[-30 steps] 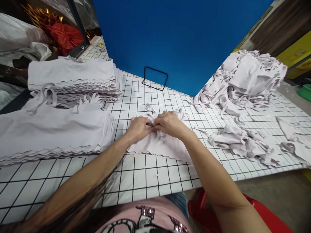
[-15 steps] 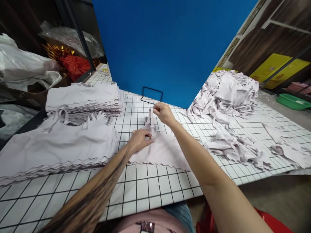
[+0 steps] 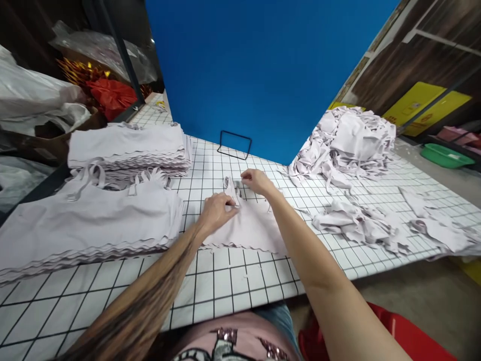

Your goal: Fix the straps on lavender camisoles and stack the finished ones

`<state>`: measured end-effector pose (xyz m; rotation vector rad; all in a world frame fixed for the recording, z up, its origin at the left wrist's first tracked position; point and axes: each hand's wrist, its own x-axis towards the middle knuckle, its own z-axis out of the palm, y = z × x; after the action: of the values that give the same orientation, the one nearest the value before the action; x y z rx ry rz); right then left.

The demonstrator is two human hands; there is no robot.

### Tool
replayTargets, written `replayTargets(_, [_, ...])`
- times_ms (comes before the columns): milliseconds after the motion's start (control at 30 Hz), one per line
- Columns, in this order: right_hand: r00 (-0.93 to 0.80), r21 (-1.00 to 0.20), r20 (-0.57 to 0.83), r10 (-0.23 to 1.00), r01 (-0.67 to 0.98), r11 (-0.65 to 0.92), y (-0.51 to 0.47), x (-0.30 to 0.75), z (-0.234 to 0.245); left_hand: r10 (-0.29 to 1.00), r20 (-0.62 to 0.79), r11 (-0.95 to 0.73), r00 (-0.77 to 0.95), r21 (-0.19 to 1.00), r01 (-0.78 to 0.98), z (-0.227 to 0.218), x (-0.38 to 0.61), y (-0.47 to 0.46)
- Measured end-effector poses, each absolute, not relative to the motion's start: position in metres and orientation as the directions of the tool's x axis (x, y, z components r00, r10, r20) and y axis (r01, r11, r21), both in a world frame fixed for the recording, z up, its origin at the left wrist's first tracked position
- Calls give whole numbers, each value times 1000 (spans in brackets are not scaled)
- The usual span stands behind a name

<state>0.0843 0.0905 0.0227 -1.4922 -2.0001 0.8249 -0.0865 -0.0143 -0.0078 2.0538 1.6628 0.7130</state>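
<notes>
A pale lilac garment piece (image 3: 250, 229) lies flat on the white grid table (image 3: 225, 286) in front of me. My left hand (image 3: 217, 212) presses on its upper left corner, fingers pinched at the base of a thin strap (image 3: 230, 186). My right hand (image 3: 257, 181) pinches the far end of that strap low over the table, just beyond the garment's top edge.
Two neat stacks of the same garments (image 3: 128, 150) (image 3: 86, 225) sit at the left. Loose heaps of lilac pieces (image 3: 349, 140) (image 3: 353, 225) lie at the right. A black wire stand (image 3: 233, 145) is at the back, before a blue wall. A green basin (image 3: 445, 155) is far right.
My hands were together on the garment, then my right hand lifted the strap upward. It has now lowered the strap toward the table; my left hand stays at the corner.
</notes>
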Motion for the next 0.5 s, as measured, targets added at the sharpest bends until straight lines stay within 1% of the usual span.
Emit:
replayTargets(33, [-224,-703,70,972,680,207,75,103,28,979,159,-198,131,543,816,-4,-86,-16])
replayTargets(67, [-160,-656,135,978,725,209,56,124,31,979,175,-177,104,473,863,2,-85,-19])
replayTargets(100, [-63,-612,167,984,776,153,33,146,32,979,183,-152,84,394,906,7,-85,-23])
replayTargets(167, [135,-533,129,982,845,-46,-18,185,27,984,170,-90,48,246,965,16,-87,-33])
replayTargets(233, [257,-442,92,962,876,-192,-67,210,15,992,122,-24,7,139,990,20,-89,-48])
replayTargets(267, [289,-405,81,954,884,-233,-86,216,8,996,93,4,-13,105,994,20,-90,-56])
replayTargets(333, [332,-344,69,941,893,-290,-110,216,-4,998,39,43,-46,70,997,14,-92,-69])
replayTargets(367, [342,-331,58,938,893,-305,-114,213,-7,998,18,58,-60,73,996,11,-92,-73])
replayTargets(433, [358,-332,23,933,883,-331,-111,204,-8,993,-26,117,-115,119,986,6,-92,-75])
replayTargets(500, [347,-343,-25,938,878,-334,-101,197,-5,976,-91,213,-198,205,955,4,-91,-70])
